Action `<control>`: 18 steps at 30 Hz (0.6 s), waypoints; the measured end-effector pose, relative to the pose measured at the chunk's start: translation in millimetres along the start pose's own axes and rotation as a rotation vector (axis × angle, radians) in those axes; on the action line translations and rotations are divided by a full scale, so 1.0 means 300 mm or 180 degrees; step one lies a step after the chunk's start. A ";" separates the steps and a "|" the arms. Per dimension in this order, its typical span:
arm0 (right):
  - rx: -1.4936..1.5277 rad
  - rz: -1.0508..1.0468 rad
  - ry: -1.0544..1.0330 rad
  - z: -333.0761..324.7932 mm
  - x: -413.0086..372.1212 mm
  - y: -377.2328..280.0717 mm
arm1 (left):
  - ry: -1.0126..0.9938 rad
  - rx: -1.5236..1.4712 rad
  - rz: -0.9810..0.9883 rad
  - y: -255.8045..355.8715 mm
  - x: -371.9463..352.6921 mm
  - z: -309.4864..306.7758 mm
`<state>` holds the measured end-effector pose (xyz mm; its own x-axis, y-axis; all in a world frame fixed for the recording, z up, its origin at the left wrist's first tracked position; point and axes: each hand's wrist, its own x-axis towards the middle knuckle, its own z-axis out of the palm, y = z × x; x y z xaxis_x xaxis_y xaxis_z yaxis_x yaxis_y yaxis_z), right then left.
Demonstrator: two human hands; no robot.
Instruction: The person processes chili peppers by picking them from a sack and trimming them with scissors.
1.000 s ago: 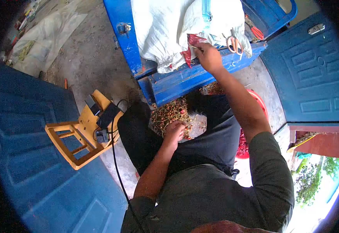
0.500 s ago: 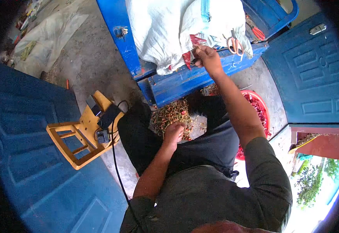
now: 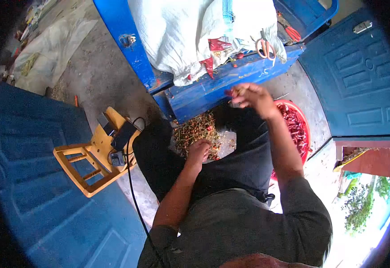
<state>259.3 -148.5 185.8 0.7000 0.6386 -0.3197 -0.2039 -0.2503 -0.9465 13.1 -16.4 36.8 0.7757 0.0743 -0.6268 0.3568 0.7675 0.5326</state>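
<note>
My right hand (image 3: 254, 99) is in the air between the blue cart and the basin, slightly blurred. A dark red dried chili (image 3: 233, 92) shows at its pinched fingertips. My left hand (image 3: 198, 152) is closed, fingers curled, above a heap of chili stems and bits (image 3: 195, 129) between my legs. What it holds, if anything, is hidden. On the cart lies a white woven sack (image 3: 177, 40) with red dried chilies (image 3: 218, 45) at its mouth. A pink-red basin (image 3: 308, 134) of dark red chilies stands beside my right leg.
Scissors with pale orange handles (image 3: 265, 49) and red-handled scissors (image 3: 292, 33) lie on the blue cart (image 3: 230, 78). On the left, a yellow wooden chair (image 3: 92, 152) carries small devices and a black cable (image 3: 132, 192). Blue doors (image 3: 47, 165) flank both sides.
My right hand has moved from the sack's mouth down towards me, bringing a dried chili with it. My left hand has barely moved. The view has shifted slightly.
</note>
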 end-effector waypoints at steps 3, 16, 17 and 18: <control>0.0542 0.0155 -0.0021 0.029 -0.055 0.148 | 0.0080 0.0071 0.0059 0.006 -0.016 0.013; -0.0185 -0.0962 0.1068 0.004 0.303 -0.058 | 0.0070 0.0248 -0.0009 -0.053 0.012 -0.039; -0.0195 -0.0979 0.1052 -0.020 0.367 -0.078 | 0.0059 0.0152 0.0047 -0.054 0.017 -0.040; -0.1082 -0.1204 0.1202 -0.023 0.412 -0.105 | 0.0069 0.0132 0.0059 -0.052 0.014 -0.039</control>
<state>356.8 -66.8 176.3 0.8870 0.4429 0.1307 0.2901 -0.3142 -0.9039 4.7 -20.6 19.1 0.7711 0.1025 -0.6284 0.3640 0.7388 0.5671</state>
